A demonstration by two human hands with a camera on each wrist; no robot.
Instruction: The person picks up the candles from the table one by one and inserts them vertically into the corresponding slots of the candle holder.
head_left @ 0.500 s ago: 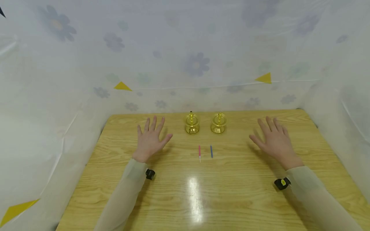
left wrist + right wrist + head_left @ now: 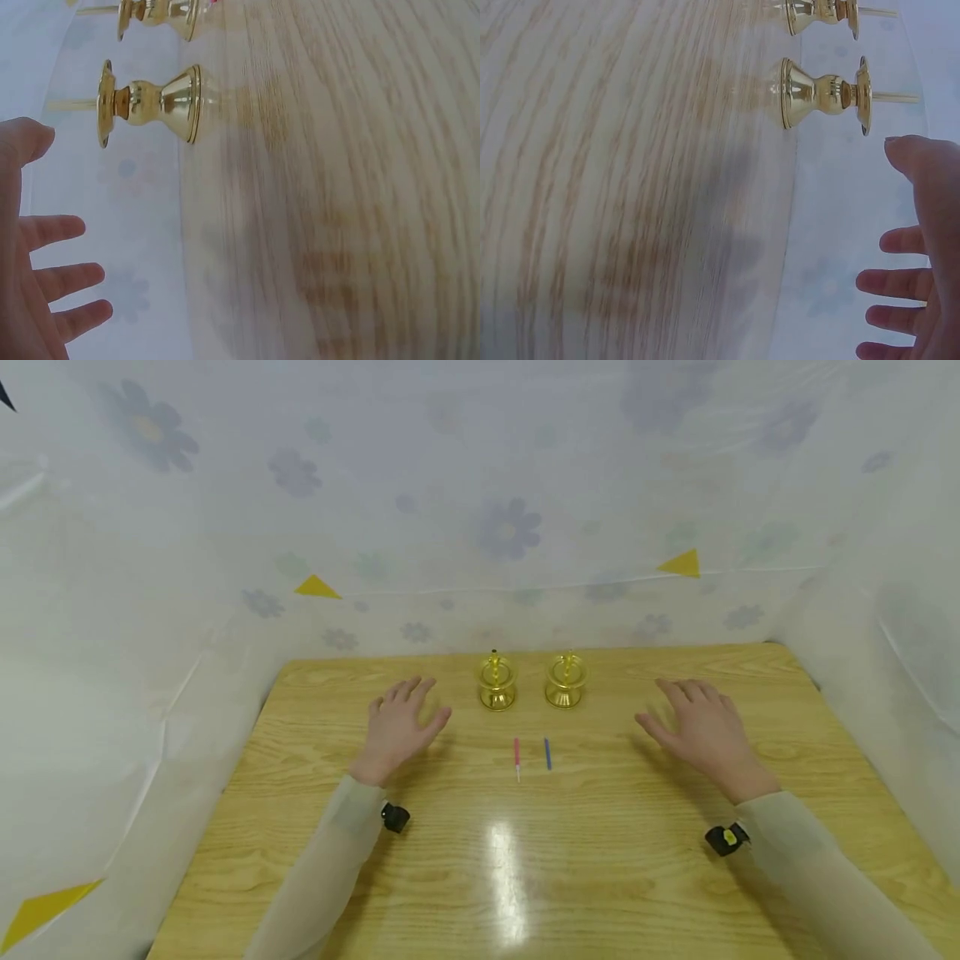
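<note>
Both hands hover palm-down over a wooden table (image 2: 600,877), holding nothing. Left hand (image 2: 400,720) has fingers spread and relaxed, apart from everything; right hand (image 2: 697,724) the same, fingers loosely straight. Neither hand is touching any object.

Between the hands, toward the far edge, stand two upright brass candle holders: left candle holder (image 2: 497,681) sits just off the left hand's thumb side, right candle holder (image 2: 566,680) is further in from the right hand's thumb, near but apart. In front of the holders, midway between the two hands, lie a red candle (image 2: 517,757) and a blue candle (image 2: 547,752), side by side, flat on the table, not touching.

Table is light oak grain, glossy, with a lamp glare (image 2: 506,877) near the front centre. A small black wrist camera (image 2: 394,817) sits on each sleeve. Around the table: white plastic sheeting (image 2: 480,485) with faded flower print, and yellow triangles (image 2: 317,585) taped on it.
</note>
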